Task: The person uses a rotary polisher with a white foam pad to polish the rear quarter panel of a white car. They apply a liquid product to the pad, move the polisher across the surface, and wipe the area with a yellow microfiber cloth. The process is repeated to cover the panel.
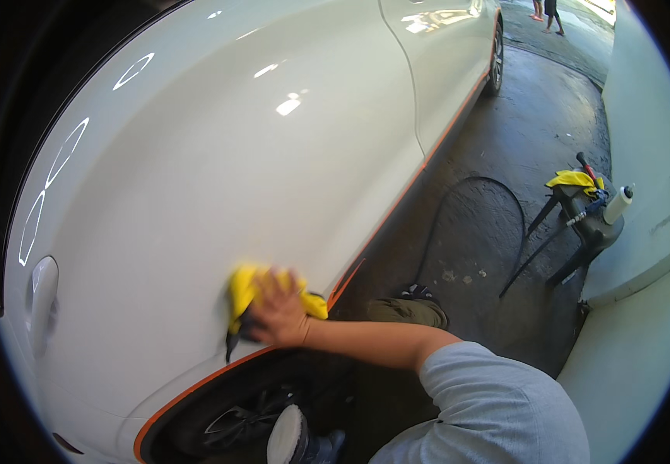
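Observation:
My right hand (280, 310) presses a yellow microfiber cloth (243, 290) with a dark side against the lower part of a white car's door panel (213, 191). Fingers and cloth are blurred. Just below the hand, orange masking tape (196, 388) edges the wheel arch, and more runs along the door's bottom edge. My left hand is out of view. At the bottom of the picture, a polisher with a round white pad (285, 435) appears in front of the wheel (242, 420); what holds it is hidden.
Right of the car, a dark stool (593, 226) bears a yellow cloth (573, 180), a white bottle (619, 205) and a red-and-black handled tool (586, 166). A black hose (520, 203) loops across the floor. A pale wall (642, 116) bounds the right side. People's legs (552, 17) show far off.

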A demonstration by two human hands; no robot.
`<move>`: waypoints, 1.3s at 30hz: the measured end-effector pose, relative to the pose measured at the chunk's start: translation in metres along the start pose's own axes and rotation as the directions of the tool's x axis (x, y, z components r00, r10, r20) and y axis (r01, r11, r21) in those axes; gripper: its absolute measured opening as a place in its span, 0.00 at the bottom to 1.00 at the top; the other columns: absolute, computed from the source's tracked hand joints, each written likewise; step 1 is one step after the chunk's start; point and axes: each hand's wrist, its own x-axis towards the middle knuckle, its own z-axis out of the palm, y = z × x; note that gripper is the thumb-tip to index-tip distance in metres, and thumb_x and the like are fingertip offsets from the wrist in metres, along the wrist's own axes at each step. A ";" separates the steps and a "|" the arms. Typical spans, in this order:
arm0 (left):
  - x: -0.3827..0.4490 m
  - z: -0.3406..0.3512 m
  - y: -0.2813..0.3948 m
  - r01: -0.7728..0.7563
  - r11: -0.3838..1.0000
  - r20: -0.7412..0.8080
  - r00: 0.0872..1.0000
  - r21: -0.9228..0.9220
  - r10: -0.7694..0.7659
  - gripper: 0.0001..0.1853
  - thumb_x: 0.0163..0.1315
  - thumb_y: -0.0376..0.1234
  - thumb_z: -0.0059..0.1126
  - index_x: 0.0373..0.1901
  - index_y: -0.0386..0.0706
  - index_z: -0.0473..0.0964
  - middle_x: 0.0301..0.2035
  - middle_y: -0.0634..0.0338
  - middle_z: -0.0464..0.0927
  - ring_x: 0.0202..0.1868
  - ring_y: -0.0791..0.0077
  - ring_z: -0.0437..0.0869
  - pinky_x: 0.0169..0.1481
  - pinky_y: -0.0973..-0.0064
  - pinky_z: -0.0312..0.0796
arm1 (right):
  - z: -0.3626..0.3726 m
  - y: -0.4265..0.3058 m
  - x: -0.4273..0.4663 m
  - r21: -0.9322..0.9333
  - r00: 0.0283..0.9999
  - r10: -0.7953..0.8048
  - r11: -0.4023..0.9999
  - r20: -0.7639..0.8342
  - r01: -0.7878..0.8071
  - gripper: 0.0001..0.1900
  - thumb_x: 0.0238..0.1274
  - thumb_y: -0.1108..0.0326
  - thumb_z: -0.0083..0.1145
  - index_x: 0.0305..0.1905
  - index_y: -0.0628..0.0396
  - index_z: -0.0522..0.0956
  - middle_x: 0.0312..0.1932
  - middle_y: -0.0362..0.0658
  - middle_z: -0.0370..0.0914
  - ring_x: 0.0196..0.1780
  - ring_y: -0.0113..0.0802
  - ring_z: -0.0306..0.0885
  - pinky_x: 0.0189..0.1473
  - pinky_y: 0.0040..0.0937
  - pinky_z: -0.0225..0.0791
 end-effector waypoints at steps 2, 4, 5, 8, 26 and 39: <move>0.003 -0.002 0.001 -0.028 1.000 -0.035 0.999 -0.005 0.028 0.15 0.56 0.39 0.70 0.46 0.49 0.89 0.33 0.51 0.89 0.34 0.43 0.91 0.41 0.49 0.84 | 0.000 -0.022 -0.022 0.123 0.922 -0.357 0.932 0.150 0.341 0.39 0.66 0.49 0.68 0.82 0.34 0.70 0.91 0.42 0.56 0.93 0.52 0.47 0.88 0.73 0.26; 0.006 -0.005 0.005 -0.037 0.999 -0.018 0.999 0.004 0.037 0.16 0.57 0.39 0.69 0.47 0.49 0.89 0.33 0.50 0.89 0.35 0.43 0.91 0.42 0.49 0.84 | -0.007 -0.007 -0.033 0.155 0.741 -0.613 0.789 0.274 0.595 0.36 0.73 0.58 0.59 0.84 0.29 0.67 0.92 0.38 0.55 0.94 0.43 0.46 0.91 0.66 0.29; 0.008 -0.008 0.007 -0.039 0.999 -0.002 0.999 0.003 0.039 0.16 0.57 0.39 0.69 0.48 0.49 0.89 0.34 0.50 0.90 0.35 0.42 0.91 0.42 0.49 0.84 | -0.016 0.012 -0.038 0.143 0.642 -0.686 0.713 0.342 0.686 0.35 0.75 0.60 0.57 0.85 0.28 0.67 0.92 0.37 0.55 0.94 0.41 0.46 0.91 0.64 0.30; 0.004 -0.019 0.021 0.031 0.999 0.045 0.999 0.021 -0.031 0.18 0.58 0.40 0.69 0.50 0.49 0.89 0.34 0.49 0.90 0.37 0.40 0.91 0.44 0.46 0.84 | -0.056 0.097 -0.047 0.199 0.777 -0.463 0.886 0.426 0.419 0.37 0.68 0.55 0.66 0.82 0.28 0.70 0.92 0.39 0.54 0.94 0.45 0.47 0.89 0.70 0.35; -0.002 -0.027 0.039 0.264 0.961 0.036 0.963 0.082 -0.268 0.13 0.55 0.39 0.72 0.41 0.46 0.87 0.31 0.46 0.87 0.31 0.42 0.88 0.37 0.47 0.79 | -0.119 0.313 -0.006 0.127 0.378 0.769 0.505 -0.516 -0.854 0.42 0.89 0.54 0.43 0.87 0.73 0.39 0.90 0.71 0.40 0.92 0.67 0.40 0.90 0.51 0.40; 0.014 -0.043 0.065 -0.094 0.996 -0.281 0.956 -0.006 0.089 0.12 0.53 0.38 0.74 0.38 0.45 0.88 0.29 0.46 0.87 0.31 0.38 0.87 0.40 0.46 0.81 | -0.008 -0.057 -0.062 0.209 0.272 0.927 0.221 0.257 -0.953 0.38 0.78 0.73 0.52 0.86 0.67 0.52 0.83 0.76 0.55 0.82 0.73 0.62 0.81 0.51 0.63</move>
